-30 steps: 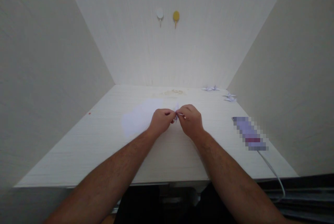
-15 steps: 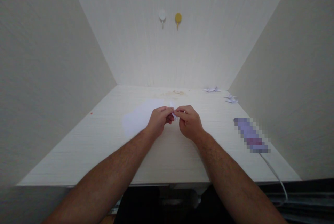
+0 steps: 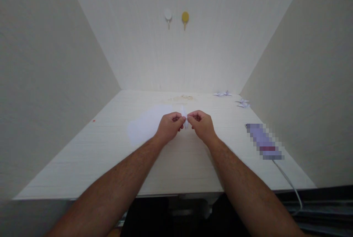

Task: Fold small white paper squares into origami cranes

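Observation:
Between my two hands, above the middle of the table, is a small piece of folded white paper (image 3: 186, 123). My left hand (image 3: 170, 125) pinches its left side between thumb and fingers. From the other side, my right hand (image 3: 203, 124) has its thumb and forefinger closed at the paper's right edge. The fingers cover much of the folds, so its exact shape is hard to make out. White sheets of paper (image 3: 145, 123) lie flat on the table, just left of my left hand.
Several small folded paper cranes (image 3: 242, 103) sit at the table's (image 3: 104, 159) back right. A pixelated phone-like slab (image 3: 261, 139) with a white cable (image 3: 288, 180) lies on the right. Walls enclose three sides. A white hook (image 3: 168, 15) and a yellow hook (image 3: 185, 17) are on the back wall.
My fingers have shifted on the folded paper: the left thumb now lies across its front, and the right hand's fingers are more curled. The whole view has moved slightly.

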Action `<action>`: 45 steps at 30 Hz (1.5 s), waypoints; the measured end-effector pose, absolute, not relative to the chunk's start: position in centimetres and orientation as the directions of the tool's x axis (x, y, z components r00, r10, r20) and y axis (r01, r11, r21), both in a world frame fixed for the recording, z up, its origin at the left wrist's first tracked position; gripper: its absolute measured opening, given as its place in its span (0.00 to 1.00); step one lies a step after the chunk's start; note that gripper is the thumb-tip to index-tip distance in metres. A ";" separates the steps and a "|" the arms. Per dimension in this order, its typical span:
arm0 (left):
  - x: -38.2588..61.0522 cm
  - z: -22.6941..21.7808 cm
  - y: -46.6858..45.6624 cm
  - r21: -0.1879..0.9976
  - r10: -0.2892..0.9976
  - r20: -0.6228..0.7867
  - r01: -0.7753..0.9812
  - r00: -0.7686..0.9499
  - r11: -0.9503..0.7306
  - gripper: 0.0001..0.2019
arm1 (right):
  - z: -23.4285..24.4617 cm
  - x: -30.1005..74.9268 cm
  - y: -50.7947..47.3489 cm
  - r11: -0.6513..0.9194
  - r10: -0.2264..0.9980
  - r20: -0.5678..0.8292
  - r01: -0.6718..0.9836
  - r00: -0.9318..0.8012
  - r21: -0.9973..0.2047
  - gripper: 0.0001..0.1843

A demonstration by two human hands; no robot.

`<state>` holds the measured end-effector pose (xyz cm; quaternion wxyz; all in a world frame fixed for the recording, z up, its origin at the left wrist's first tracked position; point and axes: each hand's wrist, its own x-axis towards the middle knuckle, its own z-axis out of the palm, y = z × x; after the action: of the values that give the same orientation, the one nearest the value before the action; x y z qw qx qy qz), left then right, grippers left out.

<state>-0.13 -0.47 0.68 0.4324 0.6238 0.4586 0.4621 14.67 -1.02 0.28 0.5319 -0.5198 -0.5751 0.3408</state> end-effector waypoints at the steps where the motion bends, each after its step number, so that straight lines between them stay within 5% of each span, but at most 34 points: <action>1: -0.2 0.7 -0.5 0.961 0.969 0.185 0.178 0.162 -0.213 0.12 | 0.2 14.7 -1.0 0.222 0.964 0.250 0.234 0.097 -0.947 0.08; 10: 0.0 1.0 -0.5 0.956 0.975 0.156 0.224 0.159 -0.189 0.06 | -0.1 14.6 -1.5 0.455 0.816 0.577 0.566 0.045 -0.687 0.05; 17: -0.3 -0.1 0.1 0.947 0.961 0.247 0.179 0.120 -0.266 0.05 | 0.1 14.8 -1.5 0.508 0.778 0.628 0.571 0.017 -0.645 0.07; 29: -0.2 0.3 -0.2 0.977 0.977 0.181 0.088 0.115 -0.192 0.09 | -0.7 14.9 -1.3 0.640 0.669 0.739 0.569 -0.082 -0.516 0.05; 38: 0.0 0.1 -0.2 0.967 0.965 0.231 0.085 0.120 -0.242 0.06 | -0.2 14.5 -1.7 0.430 0.818 0.571 0.586 0.071 -0.688 0.10; 45: 0.4 0.1 -0.1 0.981 0.980 0.187 -0.057 0.062 -0.183 0.15 | 0.1 14.4 -1.1 0.351 0.901 0.403 0.277 0.159 -0.894 0.06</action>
<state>0.37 -0.13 0.11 0.4804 0.5479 0.4215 0.5398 14.40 -1.12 0.06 0.5736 -0.5003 -0.5888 0.2720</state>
